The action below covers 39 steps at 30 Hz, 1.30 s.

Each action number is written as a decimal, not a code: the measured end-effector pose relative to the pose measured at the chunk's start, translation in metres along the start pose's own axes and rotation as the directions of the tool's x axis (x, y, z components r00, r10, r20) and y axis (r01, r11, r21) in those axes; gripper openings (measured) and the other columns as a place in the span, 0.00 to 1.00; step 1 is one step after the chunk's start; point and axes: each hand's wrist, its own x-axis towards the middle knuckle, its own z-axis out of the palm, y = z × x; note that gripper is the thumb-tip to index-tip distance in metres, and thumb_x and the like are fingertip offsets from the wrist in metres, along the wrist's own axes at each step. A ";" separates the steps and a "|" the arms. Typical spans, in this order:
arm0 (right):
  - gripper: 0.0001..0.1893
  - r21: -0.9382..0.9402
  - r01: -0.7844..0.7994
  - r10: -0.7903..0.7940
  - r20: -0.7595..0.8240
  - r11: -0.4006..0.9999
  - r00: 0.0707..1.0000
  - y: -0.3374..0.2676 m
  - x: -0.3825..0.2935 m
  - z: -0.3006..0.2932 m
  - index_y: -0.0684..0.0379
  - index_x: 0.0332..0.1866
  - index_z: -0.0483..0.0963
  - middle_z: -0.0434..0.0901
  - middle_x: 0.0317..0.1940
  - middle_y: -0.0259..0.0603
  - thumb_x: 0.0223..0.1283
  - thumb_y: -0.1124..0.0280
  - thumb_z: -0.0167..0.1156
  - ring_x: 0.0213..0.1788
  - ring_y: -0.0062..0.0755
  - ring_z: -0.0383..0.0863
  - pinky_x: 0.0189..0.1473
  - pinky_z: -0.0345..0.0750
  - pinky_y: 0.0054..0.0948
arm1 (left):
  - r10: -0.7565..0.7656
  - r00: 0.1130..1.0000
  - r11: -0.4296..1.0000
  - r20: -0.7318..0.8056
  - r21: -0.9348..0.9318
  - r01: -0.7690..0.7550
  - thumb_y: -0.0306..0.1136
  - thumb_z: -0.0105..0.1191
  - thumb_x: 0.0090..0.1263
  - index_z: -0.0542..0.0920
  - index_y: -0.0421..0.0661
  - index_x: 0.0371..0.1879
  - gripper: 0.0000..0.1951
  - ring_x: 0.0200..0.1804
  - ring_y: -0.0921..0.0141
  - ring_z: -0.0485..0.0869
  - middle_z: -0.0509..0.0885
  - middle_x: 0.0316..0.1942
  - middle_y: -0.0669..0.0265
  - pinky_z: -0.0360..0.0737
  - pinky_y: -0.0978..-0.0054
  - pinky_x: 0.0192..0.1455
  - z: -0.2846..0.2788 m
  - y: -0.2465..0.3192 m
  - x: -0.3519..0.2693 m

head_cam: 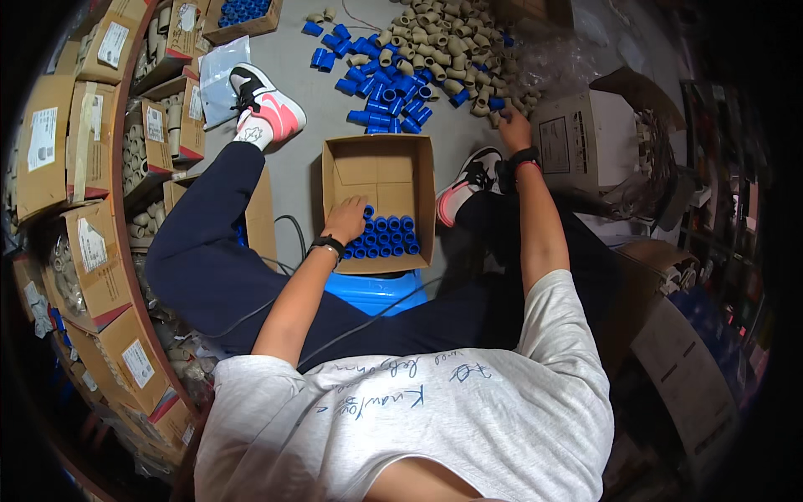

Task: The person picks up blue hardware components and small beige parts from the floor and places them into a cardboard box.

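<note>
Before me an open cardboard box (378, 164) holds rows of blue plastic pipe fittings (384, 239) stood on end, their round openings facing up. My left hand (346, 219) reaches inside it, with thumb and fingers around a blue fitting (369, 212) at the left end of the upper row. Out to the right, my right hand (515, 130) is at the near edge of a floor pile of beige pipe elbows (461, 44) and loose blue fittings (376, 85). Its fingertips are close to a blue fitting (496, 103); whether they grip anything is unclear.
A blue plastic stool (376, 290) shows beneath the box's near edge. On the left, a rack carries cartons (44, 147) of beige fittings. A white carton (568, 141) and clear plastic wrap (552, 59) lie to the right. A dark cable (370, 323) crosses my lap.
</note>
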 end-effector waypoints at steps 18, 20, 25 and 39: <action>0.34 -0.333 0.016 0.071 0.248 0.943 0.966 0.071 0.061 0.037 0.36 0.65 0.58 0.64 0.60 0.53 0.52 0.75 0.56 0.57 0.57 0.68 0.54 0.73 0.46 | 0.011 0.997 1.000 0.071 -0.029 -0.009 0.37 0.50 0.55 0.64 0.47 0.61 0.30 0.62 0.59 0.67 0.71 0.58 0.56 0.54 0.44 0.65 -0.009 0.013 0.002; 0.34 -0.378 -0.070 0.175 0.250 0.923 0.952 0.050 0.055 0.046 0.32 0.66 0.55 0.61 0.60 0.55 0.56 0.75 0.54 0.57 0.58 0.67 0.56 0.70 0.51 | 0.016 0.998 0.998 0.057 -0.064 -0.013 0.39 0.51 0.55 0.65 0.47 0.60 0.30 0.62 0.59 0.68 0.71 0.58 0.57 0.55 0.43 0.64 -0.009 0.011 0.000; 0.29 -0.407 -0.087 0.253 0.373 0.909 0.893 0.018 0.041 0.039 0.36 0.63 0.60 0.64 0.58 0.50 0.57 0.78 0.51 0.59 0.54 0.67 0.57 0.72 0.45 | 0.013 1.000 1.000 -0.005 -0.022 -0.014 0.40 0.50 0.54 0.67 0.46 0.58 0.29 0.59 0.59 0.70 0.73 0.56 0.57 0.59 0.52 0.62 -0.005 0.011 0.000; 0.28 -0.158 0.021 0.031 0.317 0.987 0.948 0.072 0.013 0.055 0.47 0.54 0.61 0.71 0.40 0.63 0.45 0.76 0.63 0.44 0.66 0.73 0.44 0.73 0.51 | 0.032 0.998 0.998 -0.052 -0.058 -0.034 0.44 0.51 0.57 0.68 0.46 0.57 0.28 0.58 0.58 0.70 0.73 0.55 0.57 0.62 0.57 0.60 -0.002 0.010 0.002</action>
